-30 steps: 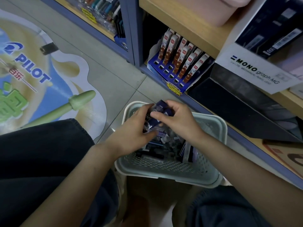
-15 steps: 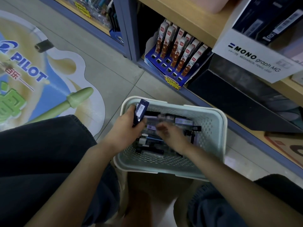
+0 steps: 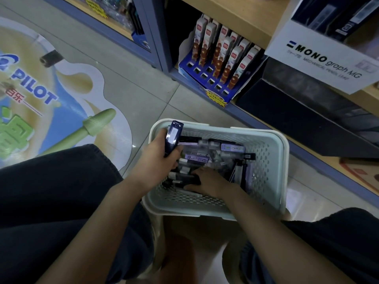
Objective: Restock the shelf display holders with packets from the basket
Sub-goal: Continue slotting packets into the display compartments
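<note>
A: Where are the packets?

B: Most lie loose in the basket (image 3: pixel 264 171), a jumble of lilac and black packets (image 3: pixel 233 148) on its floor. A small stack of dark blue packets (image 3: pixel 174 136) stands on end above the basket's far-left corner.

A: Held?

B: Yes. The left hand (image 3: pixel 155 158) grips the stack from below, thumb on one face and fingers curled round the other, with its wrist over the left rim.

A: And the other hand?

B: The right hand (image 3: pixel 207 182) is down inside, palm down on black packets near the front-left wall, fingers pointing left. I cannot tell whether it has hold of any.

A: What about the basket itself?

B: It is pale, perforated plastic and sits on the floor between the person's knees, both in dark trousers (image 3: pixel 51 191).

A: What lies beyond it?

B: The bottom shelf carries a blue display holder (image 3: pixel 188 70) with red-and-white packets (image 3: pixel 219 52) upright in its back rows and open slots along the front. A black holder (image 3: pixel 287 111) sits beside it on the right. A white MONO box (image 3: pixel 320 56) juts from the shelf above. A PILOT floor decal (image 3: pixel 51 99) covers the tiles on the left.
</note>
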A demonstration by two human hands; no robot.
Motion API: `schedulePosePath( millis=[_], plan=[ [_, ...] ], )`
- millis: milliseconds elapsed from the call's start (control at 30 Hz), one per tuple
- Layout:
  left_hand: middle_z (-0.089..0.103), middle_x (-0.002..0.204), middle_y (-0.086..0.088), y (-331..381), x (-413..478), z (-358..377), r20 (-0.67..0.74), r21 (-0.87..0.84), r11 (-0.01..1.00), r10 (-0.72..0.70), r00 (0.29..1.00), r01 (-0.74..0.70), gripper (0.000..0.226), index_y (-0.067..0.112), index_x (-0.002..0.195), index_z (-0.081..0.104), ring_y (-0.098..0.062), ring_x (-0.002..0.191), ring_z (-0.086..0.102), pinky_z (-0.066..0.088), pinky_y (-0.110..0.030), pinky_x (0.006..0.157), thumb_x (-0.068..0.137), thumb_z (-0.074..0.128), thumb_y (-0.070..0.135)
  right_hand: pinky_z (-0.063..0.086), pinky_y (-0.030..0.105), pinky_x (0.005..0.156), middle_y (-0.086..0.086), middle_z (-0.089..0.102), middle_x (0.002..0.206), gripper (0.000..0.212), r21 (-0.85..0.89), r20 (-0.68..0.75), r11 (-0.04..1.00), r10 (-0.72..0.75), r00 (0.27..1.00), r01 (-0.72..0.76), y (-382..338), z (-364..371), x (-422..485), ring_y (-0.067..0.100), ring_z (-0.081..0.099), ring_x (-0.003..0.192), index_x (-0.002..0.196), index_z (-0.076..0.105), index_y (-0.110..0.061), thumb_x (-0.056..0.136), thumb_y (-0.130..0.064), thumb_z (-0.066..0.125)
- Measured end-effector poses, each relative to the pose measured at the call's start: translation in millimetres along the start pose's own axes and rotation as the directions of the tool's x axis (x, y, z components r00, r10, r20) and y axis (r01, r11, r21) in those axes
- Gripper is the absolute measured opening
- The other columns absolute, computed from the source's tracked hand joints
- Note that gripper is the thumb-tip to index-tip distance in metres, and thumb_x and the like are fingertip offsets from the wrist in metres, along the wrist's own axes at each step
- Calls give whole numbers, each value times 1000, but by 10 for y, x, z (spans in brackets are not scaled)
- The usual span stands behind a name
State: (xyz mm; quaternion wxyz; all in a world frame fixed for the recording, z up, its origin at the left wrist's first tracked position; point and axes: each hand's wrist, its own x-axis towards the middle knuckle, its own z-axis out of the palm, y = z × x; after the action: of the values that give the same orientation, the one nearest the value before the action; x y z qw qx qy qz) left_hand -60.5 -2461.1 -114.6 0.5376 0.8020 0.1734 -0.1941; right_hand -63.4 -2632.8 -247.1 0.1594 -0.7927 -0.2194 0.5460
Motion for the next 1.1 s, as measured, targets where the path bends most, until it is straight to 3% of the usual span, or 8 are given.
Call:
schedulePosePath(
  millis=[133, 267, 500, 600, 700, 867, 1000, 1100],
  plan=[
    [58, 66, 4, -15, -11, 5, 5, 34, 999, -3, 1000, 3, 19, 30, 87, 42, 2, 52, 56, 44, -10, 53, 94, 51, 15, 34, 35, 106, 13, 36, 146, 76, -34, 83, 999, 6, 997, -3, -26, -14, 24, 29, 36, 130, 143, 35, -13, 87, -63, 46],
    [57, 67, 5, -27, -15, 15, 8, 48, 999, -7, 1000, 6, 9, 22, 96, 44, 2, 52, 55, 44, -10, 53, 95, 51, 16, 37, 32, 103, 12, 38, 146, 67, 77, 96, 997, -8, 995, 1, -55, -9, 38, 27, 42, 127, 145, 30, -12, 93, -49, 49],
    [60, 69, -1, -57, -48, 36, -2, 96, 995, -28, 1000, 28, 11, 17, 103, 45, -9, 57, 58, 49, -22, 57, 94, 52, 15, 40, 27, 88, 15, 48, 137, 51, -25, 63, 998, -54, 997, 56, -107, -81, 16, 27, 51, 116, 140, 36, -8, 99, -37, 43],
    [58, 69, -1, -76, -98, 42, 7, 100, 995, -29, 1000, 29, 9, 14, 101, 46, -10, 56, 57, 49, -25, 59, 94, 51, 14, 42, 29, 91, 12, 48, 137, 54, 7, 109, 996, -94, 990, 94, -96, -120, -31, 26, 51, 117, 142, 35, -13, 97, -39, 47],
    [58, 71, -3, -74, -162, 57, 12, 105, 994, -39, 999, 38, 13, 11, 105, 46, -12, 59, 57, 48, -21, 56, 94, 52, 14, 40, 29, 95, 9, 45, 141, 55, 44, 128, 997, -76, 989, 71, -84, -93, -99, 26, 48, 122, 143, 35, -16, 95, -38, 51],
    [53, 69, 5, -67, -282, 96, -28, 142, 989, -32, 999, 36, 12, 12, 101, 44, -6, 58, 51, 40, -9, 51, 93, 52, 10, 41, 31, 96, 12, 46, 141, 43, 101, 52, 995, 0, 999, -5, -104, -129, -215, 27, 49, 121, 140, 40, -16, 100, -33, 40],
    [48, 64, 3, -44, -413, 116, -186, 168, 973, -126, 974, 158, 14, 15, 82, 47, -9, 55, 45, 35, -14, 46, 89, 54, 4, 40, 31, 95, 10, 45, 142, 41, 205, -36, 979, 26, 999, -18, -134, -292, -442, 26, 50, 120, 140, 40, -16, 101, -30, 38],
    [50, 59, 0, -15, -485, 136, -234, -19, 965, -260, 937, 263, 26, 20, 69, 46, -12, 48, 52, 38, -16, 43, 87, 60, 7, 48, 26, 77, 10, 51, 134, 42, 340, -142, 940, 36, 989, 15, -212, -444, -668, 16, 58, 90, 142, 38, -16, 101, -27, 39]
  ],
)
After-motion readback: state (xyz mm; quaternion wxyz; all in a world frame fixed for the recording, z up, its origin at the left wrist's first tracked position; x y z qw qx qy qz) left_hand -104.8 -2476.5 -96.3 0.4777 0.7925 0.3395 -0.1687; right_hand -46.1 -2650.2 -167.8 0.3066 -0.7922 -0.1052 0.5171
